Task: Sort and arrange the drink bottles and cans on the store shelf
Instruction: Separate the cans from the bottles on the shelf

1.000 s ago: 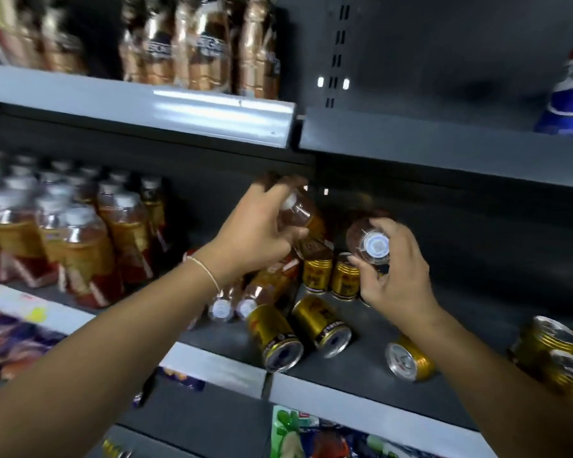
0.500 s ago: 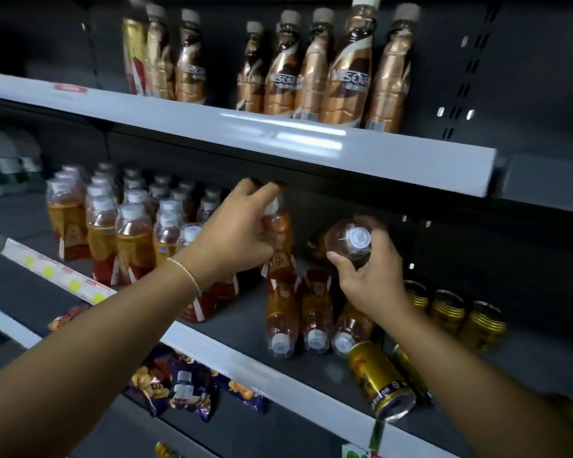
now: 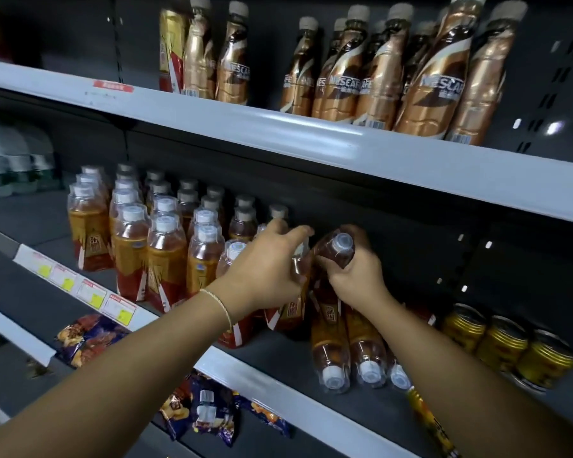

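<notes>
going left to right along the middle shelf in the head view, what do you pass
pale green-labelled bottles → standing tea bottles → left hand, gripping the left-hand bottle → tilted bottle, gripped by the right hand → gold cans

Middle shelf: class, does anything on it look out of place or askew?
Yes. Three tea bottles lie on their sides, caps toward the shelf front, beside the upright rows. A yellow can lies tipped at the front edge.
</notes>
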Tool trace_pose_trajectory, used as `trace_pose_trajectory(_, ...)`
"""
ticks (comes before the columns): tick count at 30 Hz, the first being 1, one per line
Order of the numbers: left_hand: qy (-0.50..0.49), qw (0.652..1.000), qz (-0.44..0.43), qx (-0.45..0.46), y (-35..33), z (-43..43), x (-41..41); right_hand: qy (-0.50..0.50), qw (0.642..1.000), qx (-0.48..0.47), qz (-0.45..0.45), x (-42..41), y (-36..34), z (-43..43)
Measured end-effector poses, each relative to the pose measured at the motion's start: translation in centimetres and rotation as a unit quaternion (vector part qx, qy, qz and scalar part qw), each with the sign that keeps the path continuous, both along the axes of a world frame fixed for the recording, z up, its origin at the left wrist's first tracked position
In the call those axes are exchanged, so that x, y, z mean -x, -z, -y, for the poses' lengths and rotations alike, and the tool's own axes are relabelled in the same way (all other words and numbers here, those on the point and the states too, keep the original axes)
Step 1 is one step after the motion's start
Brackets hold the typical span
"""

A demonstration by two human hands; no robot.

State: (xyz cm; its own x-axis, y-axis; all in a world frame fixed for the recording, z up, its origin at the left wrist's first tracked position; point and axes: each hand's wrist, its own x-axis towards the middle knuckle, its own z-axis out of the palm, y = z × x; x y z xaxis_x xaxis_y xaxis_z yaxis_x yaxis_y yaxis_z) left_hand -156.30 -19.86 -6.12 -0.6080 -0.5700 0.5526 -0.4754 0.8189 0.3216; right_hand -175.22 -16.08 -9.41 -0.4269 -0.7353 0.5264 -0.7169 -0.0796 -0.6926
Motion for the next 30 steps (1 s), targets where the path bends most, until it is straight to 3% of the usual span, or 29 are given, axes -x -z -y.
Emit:
trace_pose_trajectory(10, -0.048, 0.999, -0.001, -0.023, 1.2, 1.1, 1.3, -0.018, 0.997, -0.054, 0.053, 1.1, 0.8, 5.4)
trace_pose_trajectory(20, -0.065, 0.996, 0.034, -0.043, 3.0, 1.1, 2.4, -0.033, 0.993, -0.041, 0.104, 1.0, 1.6, 9.2)
trace_pose_trajectory(27, -0.072, 0.996, 0.001, -0.046, 4.3, 0.8, 3.0, -0.031, 0.996, -0.075, -0.021, 1.0, 1.8, 9.9)
trace_pose_trajectory(30, -0.072, 0.996, -0.008, -0.055, 4.4, 0.7, 3.0, -0.030, 0.992, -0.120, -0.029, 1.2, 1.8, 10.5)
